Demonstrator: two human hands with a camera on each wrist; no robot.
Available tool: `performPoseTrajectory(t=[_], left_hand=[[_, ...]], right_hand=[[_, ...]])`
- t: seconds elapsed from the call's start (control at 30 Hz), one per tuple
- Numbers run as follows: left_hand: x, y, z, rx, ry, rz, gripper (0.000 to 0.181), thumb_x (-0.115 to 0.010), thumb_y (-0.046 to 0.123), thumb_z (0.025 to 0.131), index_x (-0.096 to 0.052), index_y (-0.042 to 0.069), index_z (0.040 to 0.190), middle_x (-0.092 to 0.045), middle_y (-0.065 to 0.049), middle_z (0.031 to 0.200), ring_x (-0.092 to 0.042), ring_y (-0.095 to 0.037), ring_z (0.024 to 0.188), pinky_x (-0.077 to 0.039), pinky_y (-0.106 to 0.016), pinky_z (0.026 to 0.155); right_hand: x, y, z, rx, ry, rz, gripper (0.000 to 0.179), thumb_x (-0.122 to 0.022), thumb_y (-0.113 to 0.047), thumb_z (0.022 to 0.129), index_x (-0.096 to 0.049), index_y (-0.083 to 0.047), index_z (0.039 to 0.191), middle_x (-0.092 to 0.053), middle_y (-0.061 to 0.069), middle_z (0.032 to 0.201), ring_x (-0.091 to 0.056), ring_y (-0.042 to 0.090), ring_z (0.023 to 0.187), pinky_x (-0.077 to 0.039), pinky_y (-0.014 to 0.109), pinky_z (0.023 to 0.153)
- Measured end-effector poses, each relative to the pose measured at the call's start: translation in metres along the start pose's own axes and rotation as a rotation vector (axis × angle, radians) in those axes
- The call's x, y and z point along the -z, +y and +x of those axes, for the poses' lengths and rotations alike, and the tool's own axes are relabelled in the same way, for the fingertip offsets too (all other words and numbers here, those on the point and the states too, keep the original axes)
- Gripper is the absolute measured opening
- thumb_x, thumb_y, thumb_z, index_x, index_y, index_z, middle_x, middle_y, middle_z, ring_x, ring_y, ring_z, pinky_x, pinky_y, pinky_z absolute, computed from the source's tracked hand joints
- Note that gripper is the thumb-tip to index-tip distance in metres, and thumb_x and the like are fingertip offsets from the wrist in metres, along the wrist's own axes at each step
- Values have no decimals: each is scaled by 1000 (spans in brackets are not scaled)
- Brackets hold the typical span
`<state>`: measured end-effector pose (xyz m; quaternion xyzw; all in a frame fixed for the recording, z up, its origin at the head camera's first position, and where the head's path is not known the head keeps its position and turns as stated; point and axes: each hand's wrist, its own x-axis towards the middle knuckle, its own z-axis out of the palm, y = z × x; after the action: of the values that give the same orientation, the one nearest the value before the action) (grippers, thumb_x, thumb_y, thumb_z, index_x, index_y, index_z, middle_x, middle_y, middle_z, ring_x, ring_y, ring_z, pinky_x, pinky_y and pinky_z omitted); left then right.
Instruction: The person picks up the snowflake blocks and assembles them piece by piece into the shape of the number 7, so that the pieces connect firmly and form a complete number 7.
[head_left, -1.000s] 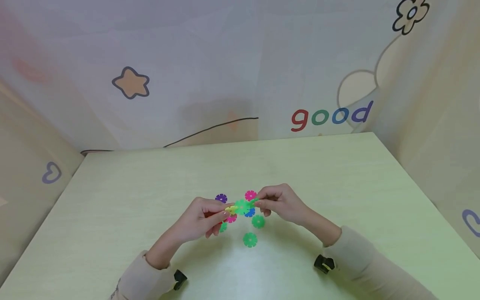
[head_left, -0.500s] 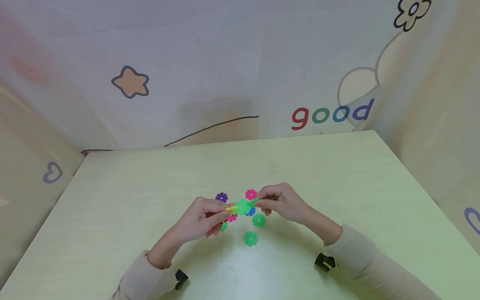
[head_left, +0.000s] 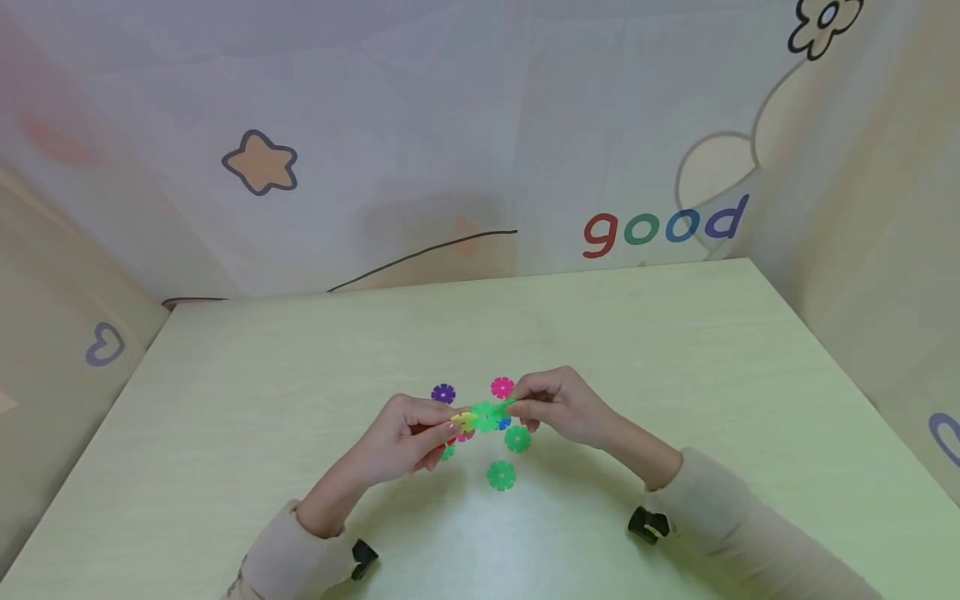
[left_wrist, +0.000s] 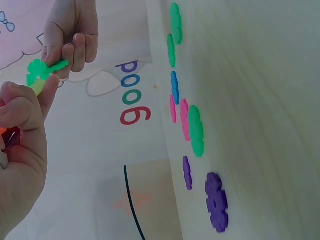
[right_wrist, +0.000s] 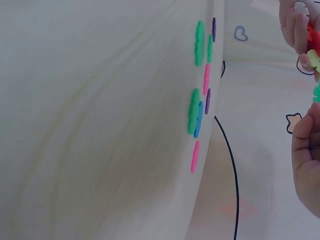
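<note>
Near the middle of the table, both hands hold joined notched plastic flower discs up above the surface. My left hand (head_left: 408,437) pinches a yellow disc (head_left: 463,421) between thumb and fingers. Red and orange pieces (right_wrist: 313,37) of the same kind show within its curled fingers. Joined to the yellow one is a green disc (head_left: 484,417), its face toward the head camera. My right hand (head_left: 558,404) pinches another green disc (left_wrist: 57,66), seen nearly edge-on, against the first one's right side. Fingers hide part of the joint.
Loose discs lie flat below the hands: green ones (head_left: 501,476), pink ones (head_left: 502,387), a blue one (head_left: 504,423) partly covered, and purple ones (left_wrist: 217,202). A printed cloth (head_left: 420,125) hangs behind the table's back edge.
Both hands keep their grip and stay nearly in place. The held green discs have shifted slightly and cover more of the blue disc. The head view has tilted a little.
</note>
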<state>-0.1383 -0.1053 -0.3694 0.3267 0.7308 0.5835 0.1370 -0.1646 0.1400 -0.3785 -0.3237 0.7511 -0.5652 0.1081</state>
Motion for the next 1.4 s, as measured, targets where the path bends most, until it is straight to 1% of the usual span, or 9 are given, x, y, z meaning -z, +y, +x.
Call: performPoseTrajectory(t=[0.1,0.27,0.33,0.5,0.53,0.57,0.7,1.1,1.4], left_hand=[[0,0,0,12,-1,17,18,-55,-1,88,-65,-10,101,-48,-10,52,-37,-14,38,-28,-20,35],[2,3,1,87,14,24,22,-56,4,89,-64,-7,106,-50,-9,54,-40,-15,40,-32,-20,37],[2,5,3,116,18,22,20,-54,8,91,-66,-7,98,-51,-10,54,-42,-16,41,-34,-20,38],[5,7,4,144,4,-56,41,-37,23,99,-62,-10,106,-52,-12,57,-46,-16,43,-40,-20,45],[5,7,4,148,2,-77,46,-34,26,100,-59,-10,112,-52,-12,58,-47,-16,44,-41,-20,46],[6,6,4,151,0,-96,49,-31,29,100,-55,-10,117,-52,-12,59,-47,-16,44,-42,-20,47],[7,7,4,169,-4,-114,59,-27,40,99,-53,-7,122,-53,-12,61,-49,-15,46,-44,-19,49],[8,8,6,242,-57,-109,58,-21,41,100,-50,-1,128,-49,-9,62,-49,-17,48,-43,-22,51],[8,8,7,218,-76,-113,57,-21,38,100,-50,-3,127,-52,-11,61,-48,-16,46,-41,-19,44]], right_hand=[[0,-1,0,8,3,-20,8,-61,1,84,-63,2,77,-55,18,66,-52,18,56,-50,27,56],[4,-4,2,3,4,-102,6,-61,-2,85,-64,2,81,-56,14,66,-54,21,56,-50,30,56],[7,-5,3,-8,11,-130,6,-61,-4,86,-65,1,85,-57,14,68,-54,21,57,-50,31,56],[12,-6,6,-44,17,-137,11,-59,-4,87,-66,2,93,-59,16,73,-54,17,59,-51,27,59],[12,-5,7,-46,18,-137,12,-59,-4,87,-66,2,94,-59,16,73,-54,17,59,-51,27,59],[13,-5,7,-50,20,-135,13,-59,-4,87,-66,3,95,-59,15,73,-54,17,59,-51,26,60],[12,-6,7,-59,35,-132,15,-58,-4,88,-65,4,99,-59,15,72,-54,17,60,-51,25,60],[7,-5,6,-36,45,-131,16,-59,-4,87,-65,5,99,-61,16,74,-55,17,59,-50,25,58],[5,-3,4,-52,55,-136,14,-60,-5,86,-66,4,97,-62,17,77,-55,16,58,-52,27,59]])
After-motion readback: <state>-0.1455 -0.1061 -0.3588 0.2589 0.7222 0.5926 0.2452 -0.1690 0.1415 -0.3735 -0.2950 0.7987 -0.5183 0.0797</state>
